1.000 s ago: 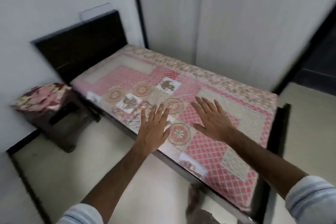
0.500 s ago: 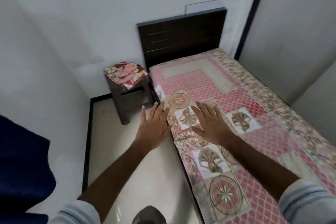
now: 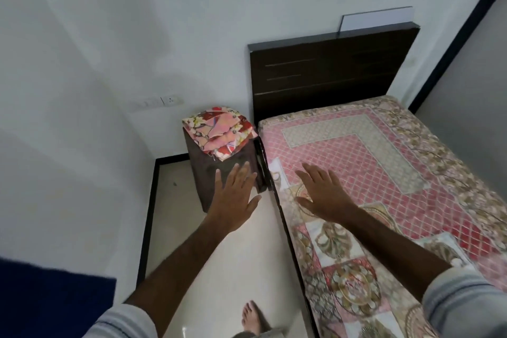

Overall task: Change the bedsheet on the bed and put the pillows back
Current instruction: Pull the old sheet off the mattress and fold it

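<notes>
A pink and beige patterned bedsheet covers the bed on the right, up to the dark wooden headboard. A folded floral cloth, red, pink and yellow, lies on a dark brown stool beside the bed's head. My left hand is stretched out flat, fingers apart, over the floor in front of the stool. My right hand is open above the sheet near the bed's left edge. Neither hand holds anything. No pillow is in view.
White walls close in on the left and behind, with a switch plate on the wall. A dark blue object sits at the lower left. My bare foot stands on the pale floor beside the bed frame. A door edge runs at the right.
My view has swung left and toward the bed's head. The stool with the folded cloth is now closer, right ahead of my left hand. Both hands stay open.
</notes>
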Demonstrator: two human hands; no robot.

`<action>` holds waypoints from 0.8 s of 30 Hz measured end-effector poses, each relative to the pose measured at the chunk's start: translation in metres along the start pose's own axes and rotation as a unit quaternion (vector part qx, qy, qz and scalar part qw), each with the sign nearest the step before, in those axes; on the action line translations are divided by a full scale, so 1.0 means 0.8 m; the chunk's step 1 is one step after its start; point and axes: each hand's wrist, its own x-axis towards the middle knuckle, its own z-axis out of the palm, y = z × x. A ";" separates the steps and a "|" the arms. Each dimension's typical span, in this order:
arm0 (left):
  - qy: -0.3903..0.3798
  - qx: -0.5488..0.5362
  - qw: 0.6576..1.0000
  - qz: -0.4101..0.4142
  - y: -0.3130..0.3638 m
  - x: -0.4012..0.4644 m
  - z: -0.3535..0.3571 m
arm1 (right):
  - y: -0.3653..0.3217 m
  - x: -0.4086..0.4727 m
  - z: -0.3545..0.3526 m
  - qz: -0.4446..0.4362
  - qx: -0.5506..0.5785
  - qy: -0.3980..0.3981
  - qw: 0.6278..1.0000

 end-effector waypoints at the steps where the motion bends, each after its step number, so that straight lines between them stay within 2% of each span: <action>1: -0.005 0.002 1.000 0.003 -0.022 0.026 -0.001 | 0.001 0.029 -0.002 0.008 0.000 0.001 1.000; 11: -0.080 -0.027 0.996 0.023 -0.126 0.244 0.049 | 0.036 0.255 0.013 0.032 0.048 -0.043 0.997; 18: -0.174 -0.069 0.982 0.015 -0.174 0.420 0.123 | 0.136 0.448 0.041 0.062 0.082 -0.103 0.989; 24: -0.254 -0.038 0.964 0.061 -0.198 0.564 0.187 | 0.216 0.580 0.081 0.083 0.091 -0.165 0.979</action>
